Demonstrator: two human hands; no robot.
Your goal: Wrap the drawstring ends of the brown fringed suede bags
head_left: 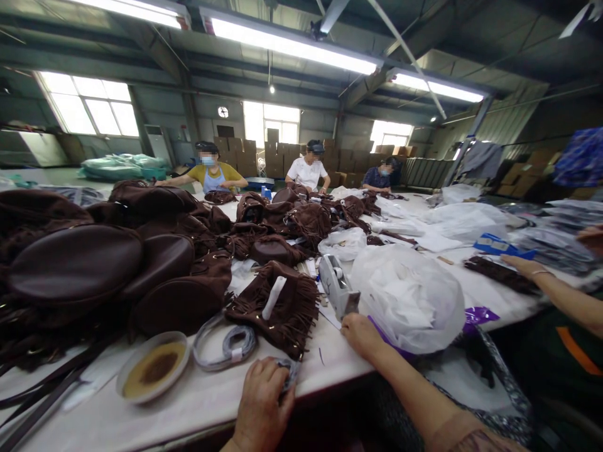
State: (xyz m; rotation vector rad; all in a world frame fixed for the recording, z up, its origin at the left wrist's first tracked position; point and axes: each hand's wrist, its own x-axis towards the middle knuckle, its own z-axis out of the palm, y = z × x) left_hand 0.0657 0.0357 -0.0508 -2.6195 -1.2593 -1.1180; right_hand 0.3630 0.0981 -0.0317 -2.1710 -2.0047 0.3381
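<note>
My left hand (264, 402) is closed around a bundled grey strap (288, 373) at the table's front edge; the fingers hide much of it. My right hand (362, 334) has its fingers pinched together just below the cutter of a grey tape dispenser (335, 282); what they pinch is too small to make out. Left of the dispenser lies a dark brown fringed bag (277, 307) with a white wrapped strip (274, 297) on it. Another coiled grey strap (239, 344), banded in white, rests beside the bag.
A bowl (153, 367) with a yellow-brown inside stands at front left. Brown bags (75, 263) are heaped behind it. A plastic bag of white paper (409, 295) sits right of the dispenser. A co-worker's hand (522, 267) reaches in at right; several people work across the table.
</note>
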